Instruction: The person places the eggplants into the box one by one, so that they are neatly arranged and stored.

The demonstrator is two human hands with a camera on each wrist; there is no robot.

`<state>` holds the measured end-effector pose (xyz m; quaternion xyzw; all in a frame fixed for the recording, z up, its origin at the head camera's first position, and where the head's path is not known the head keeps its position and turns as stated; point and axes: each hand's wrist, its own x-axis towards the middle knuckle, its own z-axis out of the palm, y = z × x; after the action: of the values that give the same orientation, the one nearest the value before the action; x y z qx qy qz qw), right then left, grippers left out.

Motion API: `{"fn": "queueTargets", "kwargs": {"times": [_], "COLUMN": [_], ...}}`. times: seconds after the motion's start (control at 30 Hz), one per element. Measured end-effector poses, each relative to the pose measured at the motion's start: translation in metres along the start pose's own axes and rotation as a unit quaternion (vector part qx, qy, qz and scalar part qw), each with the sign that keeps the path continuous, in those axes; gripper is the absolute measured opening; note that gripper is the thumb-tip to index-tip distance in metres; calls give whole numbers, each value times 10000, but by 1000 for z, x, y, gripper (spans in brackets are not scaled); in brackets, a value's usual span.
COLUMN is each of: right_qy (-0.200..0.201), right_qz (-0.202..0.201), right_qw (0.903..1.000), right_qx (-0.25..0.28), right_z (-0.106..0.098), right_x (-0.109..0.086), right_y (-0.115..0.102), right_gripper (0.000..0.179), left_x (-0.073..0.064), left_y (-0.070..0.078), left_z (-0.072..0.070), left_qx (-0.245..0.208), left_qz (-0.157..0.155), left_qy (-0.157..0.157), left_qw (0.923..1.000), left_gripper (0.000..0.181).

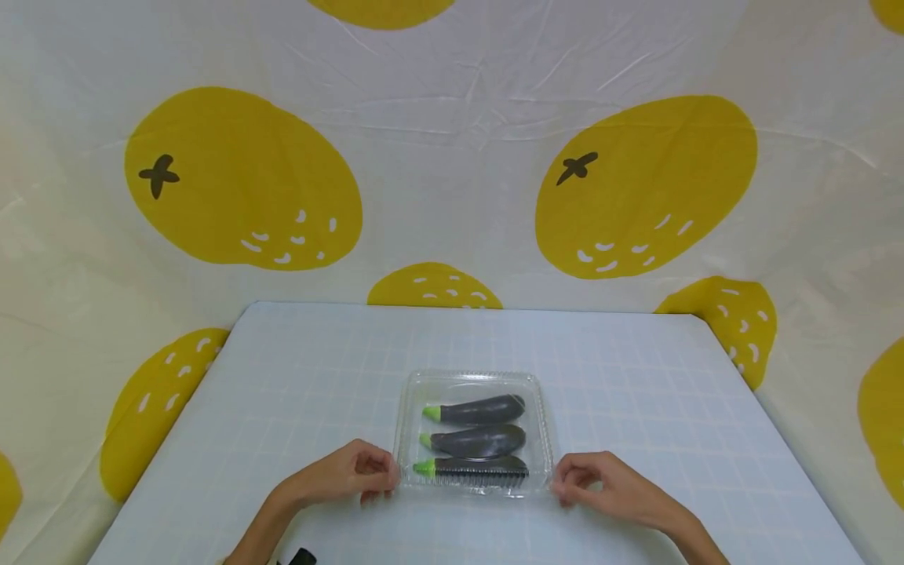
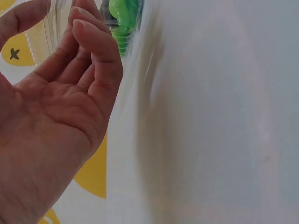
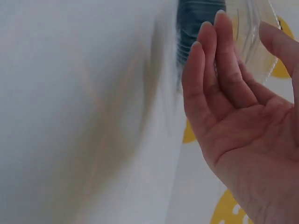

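A clear plastic clamshell container sits near the middle of the table. Inside it, three small dark eggplants with green stem ends lie side by side, stems to the left. At the near left corner my left hand pinches the container's rim between thumb and fingers. My right hand does likewise at the near right corner. In the left wrist view a green stem end shows past the fingertips. Behind the right fingers, the dark eggplant appears through the ribbed wall.
A pale blue checked tablecloth covers the table. Behind and around it hangs a white sheet with large yellow fruit prints. A small black object shows at the bottom edge near the left forearm.
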<state>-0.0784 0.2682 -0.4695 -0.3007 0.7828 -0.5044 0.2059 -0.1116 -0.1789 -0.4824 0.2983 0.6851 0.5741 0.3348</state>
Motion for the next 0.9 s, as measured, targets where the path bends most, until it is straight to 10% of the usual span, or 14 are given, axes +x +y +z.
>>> {"fn": "queueTargets", "kwargs": {"times": [0.27, 0.9], "right_qy": [-417, 20], "right_qz": [287, 652], "right_qw": [9892, 9843], "right_qx": [1376, 1639], "right_z": [5, 6], "right_x": [3, 8], "right_y": [7, 10], "right_gripper": [20, 24], "left_x": [2, 5], "left_y": [-3, -7], "left_z": [1, -3], "left_qx": [-240, -350], "left_qz": [186, 301], "left_qy": [-185, 136], "left_qw": [9994, 9988], "left_gripper": [29, 26]}}
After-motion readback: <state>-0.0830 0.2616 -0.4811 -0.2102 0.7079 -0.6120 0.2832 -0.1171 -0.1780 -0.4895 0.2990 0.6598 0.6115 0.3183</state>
